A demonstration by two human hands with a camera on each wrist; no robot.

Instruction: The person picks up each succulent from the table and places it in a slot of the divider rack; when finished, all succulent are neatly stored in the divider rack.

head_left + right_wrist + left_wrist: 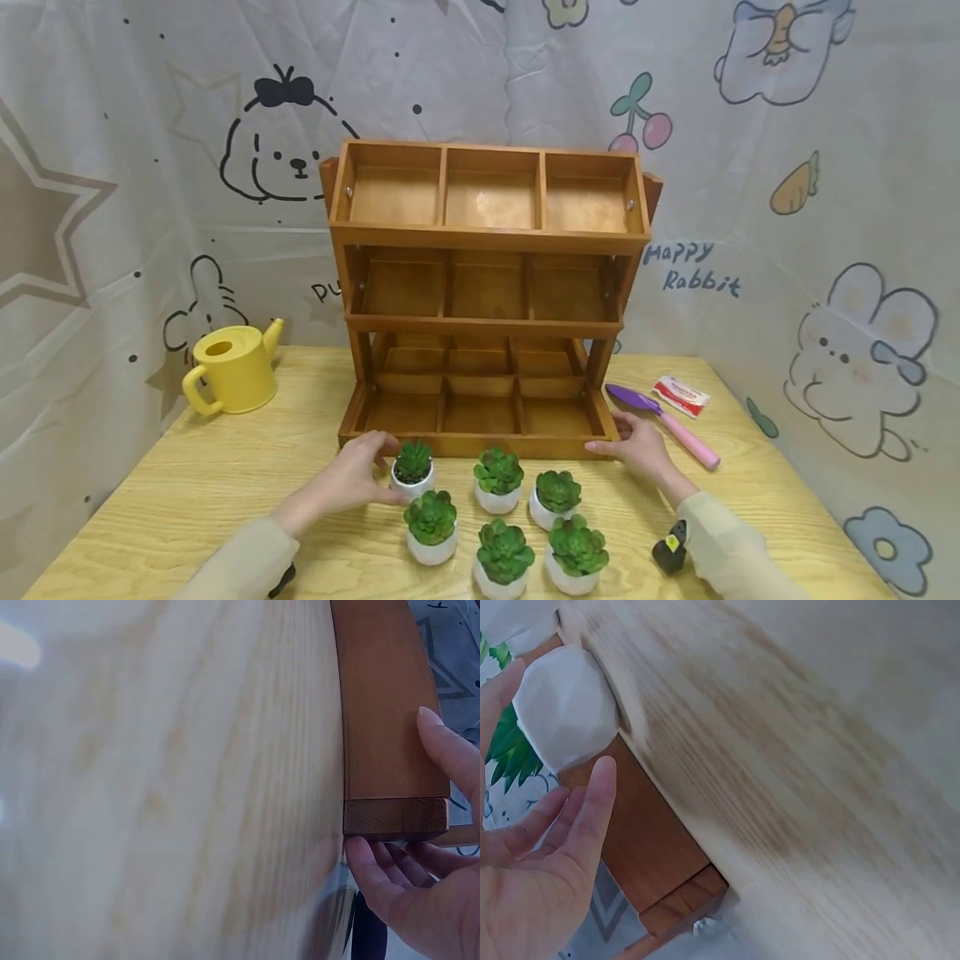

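- Cartoon-printed cloth [420,67] hangs behind your wood-grained worktop [217,475] in the head view, where the wooden stand [483,325] sits mid-worktop, its long axis running left to right and its compartments facing you.
- Same view: your left hand [356,471] reaches around the left side of the nearest potted succulent [413,468], just in front of the stand's left end; your right hand [637,446] is at the stand's front right corner. That succulent is upright, leaves up, with no marked long axis; five other succulents [504,557] stand near it.
- From the left wrist, your left thumb and fingers are spread beside the white pot; you cannot tell here whether they touch it. To lift it well, you would best close on the pot's wall, not the leaves, and raise it straight.
- From the right wrist, your right hand pinches the stand's corner, thumb along the front rail, fingers against its end. A light, steady hold should stop the stand from skewing.
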